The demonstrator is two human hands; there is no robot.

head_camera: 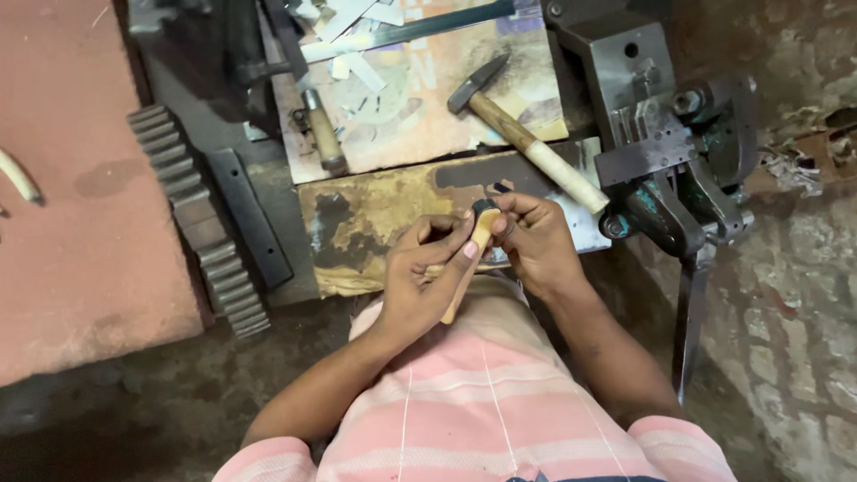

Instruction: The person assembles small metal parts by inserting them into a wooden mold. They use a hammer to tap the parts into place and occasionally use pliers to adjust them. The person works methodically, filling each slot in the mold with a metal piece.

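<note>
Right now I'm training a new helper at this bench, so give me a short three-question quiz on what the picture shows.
1. True or false: the hammer lies on the board, untouched by either hand.
2. What do the left hand and right hand hold between them?
A. a metal file
B. a small wooden handle with a dark cap
C. a gear
3. Fill in: the toothed metal rack lies on the person's ____ side.

Key:
1. True.
2. B, the small wooden handle.
3. Left.
</note>
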